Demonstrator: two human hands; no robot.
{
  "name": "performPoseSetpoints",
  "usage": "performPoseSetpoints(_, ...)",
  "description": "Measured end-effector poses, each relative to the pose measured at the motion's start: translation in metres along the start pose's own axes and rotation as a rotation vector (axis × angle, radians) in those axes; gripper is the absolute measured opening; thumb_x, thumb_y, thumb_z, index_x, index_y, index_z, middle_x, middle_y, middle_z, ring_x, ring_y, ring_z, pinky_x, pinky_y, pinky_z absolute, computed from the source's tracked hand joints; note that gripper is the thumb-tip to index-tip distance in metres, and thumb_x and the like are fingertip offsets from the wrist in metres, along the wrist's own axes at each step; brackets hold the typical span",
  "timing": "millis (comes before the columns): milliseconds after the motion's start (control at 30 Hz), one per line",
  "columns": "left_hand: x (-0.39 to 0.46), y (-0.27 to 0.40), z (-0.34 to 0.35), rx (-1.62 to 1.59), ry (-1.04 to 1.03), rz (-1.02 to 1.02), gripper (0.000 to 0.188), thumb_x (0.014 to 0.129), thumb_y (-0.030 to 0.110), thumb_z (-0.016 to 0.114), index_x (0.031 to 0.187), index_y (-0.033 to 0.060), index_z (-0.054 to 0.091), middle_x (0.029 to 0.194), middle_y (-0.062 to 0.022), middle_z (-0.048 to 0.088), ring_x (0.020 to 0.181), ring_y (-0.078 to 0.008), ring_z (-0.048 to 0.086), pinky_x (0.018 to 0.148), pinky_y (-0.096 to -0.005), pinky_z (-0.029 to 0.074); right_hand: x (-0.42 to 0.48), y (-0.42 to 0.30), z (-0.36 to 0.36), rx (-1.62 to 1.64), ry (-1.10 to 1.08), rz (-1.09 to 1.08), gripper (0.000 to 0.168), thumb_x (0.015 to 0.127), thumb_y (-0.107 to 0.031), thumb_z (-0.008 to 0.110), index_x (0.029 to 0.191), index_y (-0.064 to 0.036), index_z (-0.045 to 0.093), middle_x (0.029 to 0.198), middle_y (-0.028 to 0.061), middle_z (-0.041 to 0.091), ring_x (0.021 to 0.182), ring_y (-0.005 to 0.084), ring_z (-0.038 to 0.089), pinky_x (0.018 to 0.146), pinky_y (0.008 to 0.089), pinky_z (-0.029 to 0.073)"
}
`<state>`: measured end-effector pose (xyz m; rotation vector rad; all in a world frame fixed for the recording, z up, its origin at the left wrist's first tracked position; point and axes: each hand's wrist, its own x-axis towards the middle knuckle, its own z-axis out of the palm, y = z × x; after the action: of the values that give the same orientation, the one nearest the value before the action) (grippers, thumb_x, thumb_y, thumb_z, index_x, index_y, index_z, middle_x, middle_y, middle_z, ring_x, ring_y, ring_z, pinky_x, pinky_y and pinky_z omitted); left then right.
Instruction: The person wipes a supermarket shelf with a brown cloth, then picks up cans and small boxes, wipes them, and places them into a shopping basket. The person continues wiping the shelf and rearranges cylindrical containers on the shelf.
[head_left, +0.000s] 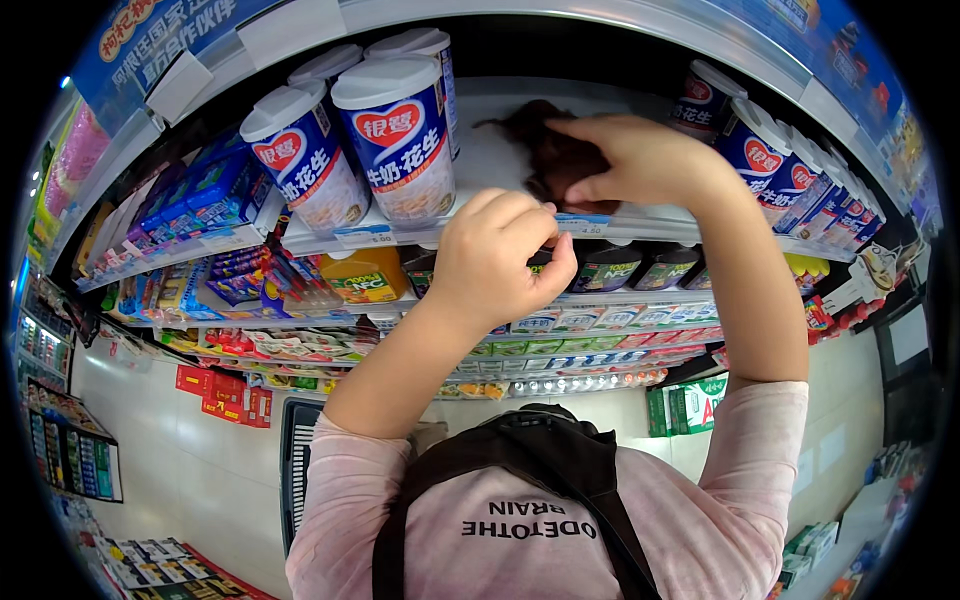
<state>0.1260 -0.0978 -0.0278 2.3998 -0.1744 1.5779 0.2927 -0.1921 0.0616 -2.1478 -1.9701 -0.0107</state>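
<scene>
My right hand is on a dark brown cloth, which lies bunched and a little blurred on the upper white shelf. At the shelf's front edge, by a price tag, is my left hand, its fingers curled in; I cannot tell whether it holds anything. Left of the cloth, blue and white lidded drink cans stand upright, several together. More cans of the same kind stand in rows to the right of my right forearm.
Blue packets fill the shelf's left end. Below are an orange juice bottle, dark-capped juice bottles and rows of small cartons. A dark basket or crate and red boxes are on the floor at left, green cartons at right.
</scene>
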Motion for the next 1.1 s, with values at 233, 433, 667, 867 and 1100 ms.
performPoseSetpoints(233,-0.002,-0.001,0.003,0.011,0.062,0.027,0.011,0.064,0.005,0.068,0.066,0.0053,0.057,0.075,-0.009,0.065,0.068,-0.0267,0.059,0.062,-0.0344,0.047,0.03,-0.014,0.013,-0.124,0.071,-0.122,0.063,0.072,-0.039,0.075,0.118,-0.001,0.055,0.116,0.0192,0.06,0.104,0.0351,0.059,0.088,0.0376,0.047)
performPoseSetpoints(433,-0.002,-0.001,0.003,-0.006,0.065,0.027,0.01,0.064,0.005,0.068,0.066,0.005,0.057,0.076,-0.0092,0.065,0.068,-0.0267,0.059,0.062,-0.0341,0.047,0.025,-0.007,0.022,0.226,0.05,-0.08,0.057,0.074,-0.045,0.072,0.11,-0.003,0.057,0.114,0.0183,0.061,0.103,0.0359,0.06,0.085,0.0391,0.047)
performPoseSetpoints(667,-0.003,-0.002,-0.001,0.007,0.044,0.017,0.011,0.064,0.005,0.068,0.065,0.0055,0.057,0.075,-0.01,0.065,0.067,-0.0267,0.06,0.061,-0.0343,0.048,0.01,-0.024,-0.003,-0.213,-0.105,0.317,0.067,0.076,-0.064,0.055,0.105,-0.005,0.066,0.107,0.0208,0.064,0.099,0.0342,0.062,0.085,0.037,0.049)
performPoseSetpoints(867,-0.002,-0.002,0.002,-0.009,0.051,0.031,0.011,0.064,0.005,0.068,0.065,0.0057,0.057,0.075,-0.0098,0.065,0.066,-0.0265,0.06,0.06,-0.0339,0.048,-0.011,0.003,0.028,-0.158,0.172,0.213,0.061,0.081,-0.055,0.055,0.117,-0.006,0.057,0.091,0.0262,0.065,0.09,0.0409,0.062,0.083,0.0438,0.048)
performPoseSetpoints(1100,-0.003,-0.005,0.003,0.025,0.106,0.063,0.01,0.063,0.005,0.067,0.069,0.0059,0.059,0.075,-0.0089,0.064,0.066,-0.0261,0.059,0.061,-0.0341,0.049,0.009,-0.034,0.025,-0.06,0.238,-0.056,0.045,0.083,-0.04,0.059,0.118,-0.012,0.05,0.088,0.0181,0.066,0.085,0.0348,0.064,0.073,0.0426,0.051)
